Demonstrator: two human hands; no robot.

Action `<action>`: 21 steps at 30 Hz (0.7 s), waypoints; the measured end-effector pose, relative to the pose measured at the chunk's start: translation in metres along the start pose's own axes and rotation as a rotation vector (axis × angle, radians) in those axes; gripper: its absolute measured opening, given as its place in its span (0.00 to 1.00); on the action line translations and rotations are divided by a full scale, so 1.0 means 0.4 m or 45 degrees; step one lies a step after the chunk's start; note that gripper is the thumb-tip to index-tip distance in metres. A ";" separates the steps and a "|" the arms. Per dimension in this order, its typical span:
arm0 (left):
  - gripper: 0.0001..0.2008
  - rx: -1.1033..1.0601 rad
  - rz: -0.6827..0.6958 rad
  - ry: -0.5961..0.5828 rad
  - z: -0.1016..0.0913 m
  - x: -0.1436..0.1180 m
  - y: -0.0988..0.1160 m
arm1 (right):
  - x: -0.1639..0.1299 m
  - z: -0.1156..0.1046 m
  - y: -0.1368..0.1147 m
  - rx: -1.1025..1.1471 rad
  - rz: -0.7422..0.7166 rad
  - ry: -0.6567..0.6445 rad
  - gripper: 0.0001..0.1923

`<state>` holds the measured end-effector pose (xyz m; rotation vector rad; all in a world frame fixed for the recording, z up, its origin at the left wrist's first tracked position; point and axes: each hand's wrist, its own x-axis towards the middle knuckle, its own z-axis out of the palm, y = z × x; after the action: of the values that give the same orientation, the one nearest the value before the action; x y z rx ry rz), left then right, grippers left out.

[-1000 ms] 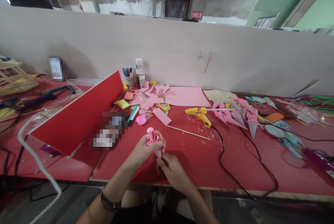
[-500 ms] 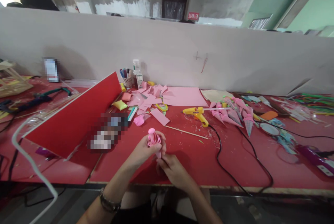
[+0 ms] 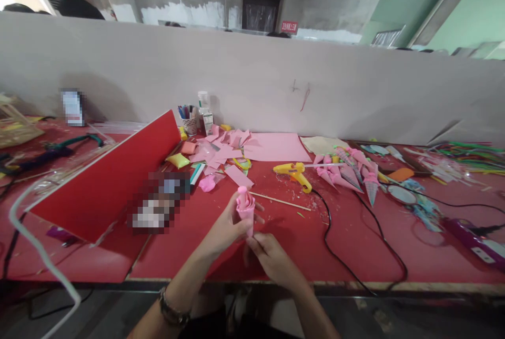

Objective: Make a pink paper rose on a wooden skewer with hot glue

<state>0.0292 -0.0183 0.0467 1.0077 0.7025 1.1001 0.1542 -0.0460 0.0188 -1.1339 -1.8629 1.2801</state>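
A small pink paper cone (image 3: 246, 212) with pink clay-like pieces at its top stands upright between my hands, over the front of the red table (image 3: 189, 252). My left hand (image 3: 232, 223) is wrapped round its upper part, with some fingertips showing behind it. Lower down, my right hand (image 3: 268, 255) pinches the cone's narrow tip. Beyond them lie a thin wooden stick (image 3: 280, 200) and a yellow glue gun (image 3: 294, 173). Several finished-looking pink cones (image 3: 351, 168) are heaped to the right of the glue gun.
Pink paper scraps (image 3: 221, 152) and a pink sheet (image 3: 274, 147) lie at the back. A red board (image 3: 114, 176) leans at left. The glue gun's black cord (image 3: 327, 233) crosses the right side, near a purple power strip (image 3: 473, 244). A pale partition (image 3: 244, 76) stands behind.
Both hands and the cone have shifted slightly right in the view. My left fingers have loosened a little, so more of the cone's side shows. The camera view has shifted slightly.
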 end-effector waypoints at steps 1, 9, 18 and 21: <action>0.32 -0.029 0.018 0.008 -0.001 0.003 -0.003 | -0.007 -0.009 -0.001 0.038 0.011 0.008 0.28; 0.19 0.029 -0.041 0.382 -0.072 -0.024 -0.016 | -0.113 -0.168 -0.017 0.127 0.011 0.460 0.25; 0.16 0.135 0.005 0.488 -0.141 -0.078 -0.035 | -0.124 -0.453 0.042 -0.652 0.244 1.005 0.21; 0.14 0.156 0.011 0.476 -0.143 -0.079 -0.036 | -0.077 -0.507 0.053 -1.290 0.384 0.997 0.20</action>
<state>-0.0251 -0.0325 0.0101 0.9160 1.0775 1.2812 0.3444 0.0154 0.0702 -2.0805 -1.6921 -0.1711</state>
